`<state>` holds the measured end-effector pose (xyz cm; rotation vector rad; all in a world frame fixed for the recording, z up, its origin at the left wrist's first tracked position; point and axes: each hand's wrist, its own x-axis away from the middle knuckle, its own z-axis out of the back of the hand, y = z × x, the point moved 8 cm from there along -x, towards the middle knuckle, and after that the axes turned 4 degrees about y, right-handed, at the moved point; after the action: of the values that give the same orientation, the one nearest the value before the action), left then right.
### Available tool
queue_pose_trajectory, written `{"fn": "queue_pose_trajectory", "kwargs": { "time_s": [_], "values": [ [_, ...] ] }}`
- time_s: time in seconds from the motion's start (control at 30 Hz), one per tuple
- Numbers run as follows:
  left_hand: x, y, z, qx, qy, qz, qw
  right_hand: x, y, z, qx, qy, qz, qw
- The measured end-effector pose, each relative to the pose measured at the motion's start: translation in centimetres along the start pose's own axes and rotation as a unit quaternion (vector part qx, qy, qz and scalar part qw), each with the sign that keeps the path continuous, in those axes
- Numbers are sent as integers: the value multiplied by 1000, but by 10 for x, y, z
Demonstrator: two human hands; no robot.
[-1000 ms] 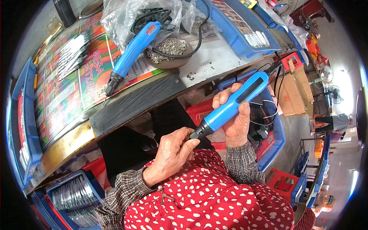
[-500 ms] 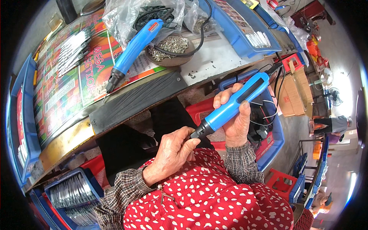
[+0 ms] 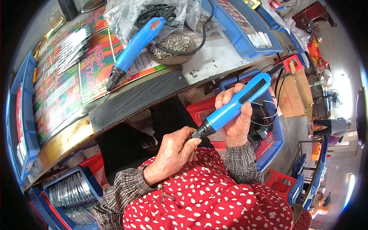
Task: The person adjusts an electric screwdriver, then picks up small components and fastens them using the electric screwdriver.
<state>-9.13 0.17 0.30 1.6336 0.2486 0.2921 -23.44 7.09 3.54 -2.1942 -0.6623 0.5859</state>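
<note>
Head view: left hand (image 3: 174, 149) is pinching a blue screwdriver (image 3: 222, 117) by its nose (image 3: 204, 129), right hand (image 3: 238, 126) gripping farther back; a loosening grip could be letting it slip.

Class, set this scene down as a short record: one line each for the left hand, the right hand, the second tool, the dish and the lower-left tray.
Left hand: fingers closed at the dark nose of a blue power screwdriver
Right hand: gripping that screwdriver's body
Second screwdriver: also blue, lying on the bench, bit toward the near edge
Dish: round, brown, holding small metal pieces
Lower-left tray: blue, holding slim pieces in rows
</note>
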Motion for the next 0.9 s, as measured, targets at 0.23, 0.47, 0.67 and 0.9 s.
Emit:
{"fn": "queue_pose_trajectory", "kwargs": {
  "time_s": [0.23,0.47,0.67,0.9],
  "values": [
    [0,1,2,-16,10,-4,1000,0,0,0,4,-5,5,1000],
    [0,11,5,-68,28,-55,996,1,-2,-3,33,2,17,999],
    [0,7,5,-52,24,-43,997,1,-1,-5,32,2,16,999],
    [1,3,0,-9,-10,-15,1000,1,-2,-6,25,1,18,1000]
  ]
}}
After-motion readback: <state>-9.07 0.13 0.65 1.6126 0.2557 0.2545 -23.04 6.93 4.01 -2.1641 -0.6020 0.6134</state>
